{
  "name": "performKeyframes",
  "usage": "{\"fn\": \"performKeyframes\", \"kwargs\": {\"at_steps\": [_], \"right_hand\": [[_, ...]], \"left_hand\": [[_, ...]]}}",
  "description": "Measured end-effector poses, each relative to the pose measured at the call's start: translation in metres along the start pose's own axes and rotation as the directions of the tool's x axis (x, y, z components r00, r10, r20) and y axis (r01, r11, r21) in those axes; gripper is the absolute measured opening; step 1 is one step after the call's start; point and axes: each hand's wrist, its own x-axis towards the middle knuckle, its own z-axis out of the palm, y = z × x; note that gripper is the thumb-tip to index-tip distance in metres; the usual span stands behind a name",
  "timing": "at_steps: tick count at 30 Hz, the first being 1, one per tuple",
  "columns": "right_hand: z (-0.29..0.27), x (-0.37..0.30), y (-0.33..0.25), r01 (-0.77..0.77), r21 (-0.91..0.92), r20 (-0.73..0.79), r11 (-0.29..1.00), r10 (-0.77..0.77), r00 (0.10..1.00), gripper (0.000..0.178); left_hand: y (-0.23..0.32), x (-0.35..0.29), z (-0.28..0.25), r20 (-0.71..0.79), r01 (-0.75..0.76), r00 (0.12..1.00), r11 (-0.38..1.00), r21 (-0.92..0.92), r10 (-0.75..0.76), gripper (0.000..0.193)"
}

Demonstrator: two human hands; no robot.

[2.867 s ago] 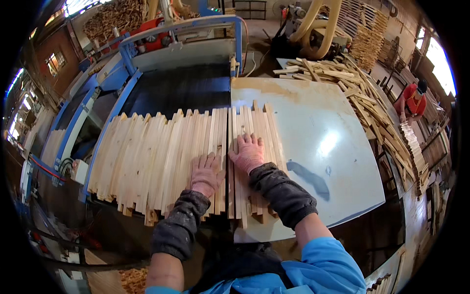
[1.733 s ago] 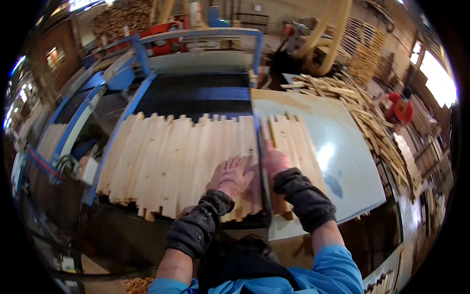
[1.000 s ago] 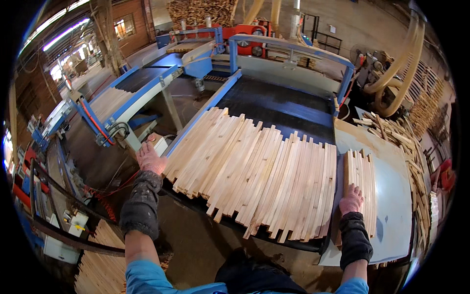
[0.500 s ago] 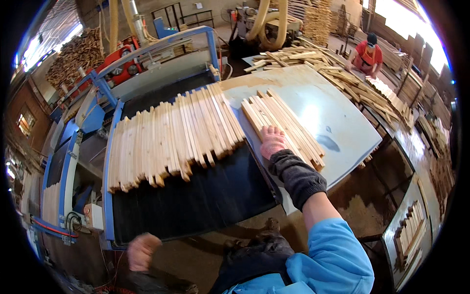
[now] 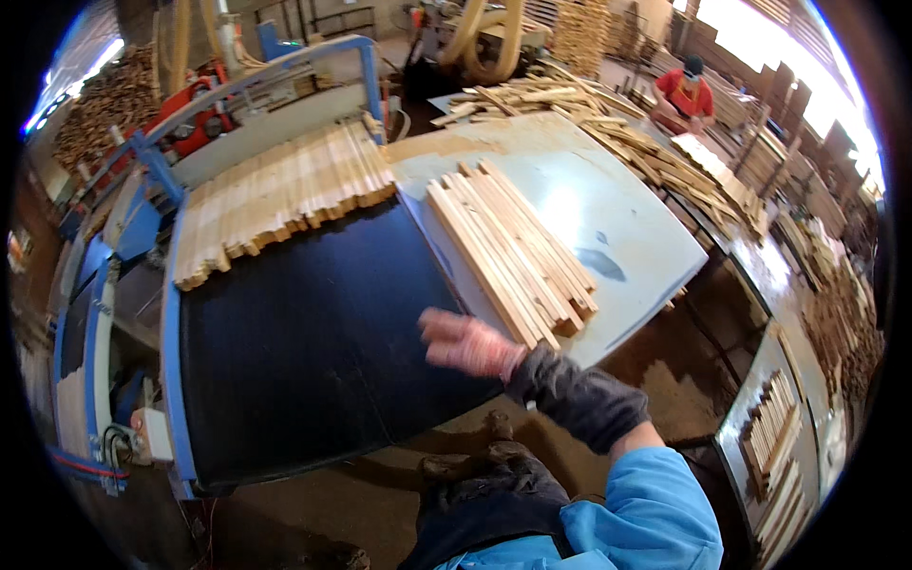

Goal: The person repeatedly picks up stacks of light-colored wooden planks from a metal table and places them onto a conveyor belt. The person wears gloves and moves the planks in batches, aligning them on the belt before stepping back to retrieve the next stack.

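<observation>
My right hand [image 5: 467,344], in what looks like a pinkish knit glove with a dark sleeve cuff, hovers over the right edge of the black conveyor belt [image 5: 313,351]. Its fingers are stretched out, slightly blurred, and nothing is in them. Just beyond it lies a small batch of pale wooden strips [image 5: 513,252], side by side on a light-blue sheet-topped table [image 5: 646,252]. Farther off on the belt, a wide row of similar wooden strips [image 5: 280,195] reaches up to the machine's blue frame [image 5: 256,66]. My left hand is out of view.
A heap of loose wooden strips [image 5: 655,161] lies beyond the table. A person in red [image 5: 686,95] stands at a bench at the far right. More strips [image 5: 771,432] rest on a side bench at lower right. A control box [image 5: 152,432] sits beside the belt's left rail.
The wide row of strips has travelled away from me along the belt toward the frame. My right hand has left the batch on the table and swung toward me and left. My left hand has gone from view.
</observation>
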Motion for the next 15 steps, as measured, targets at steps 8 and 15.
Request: {"fn": "performKeyframes", "kwargs": {"at_steps": [8,15], "right_hand": [[0.115,-0.182,0.167,-0.655,-0.042,0.268,0.754,0.640,0.720,0.074],[0.116,-0.420,0.405,-0.751,-0.560,-0.090,0.351,0.875,0.476,0.050]], "left_hand": [[0.008,0.015,-0.033,0.097,-0.296,0.955,0.885,0.359,0.280,0.041],[0.106,0.108,-0.165,-0.044,-0.170,0.985,0.967,-0.191,0.164,0.032]]}}
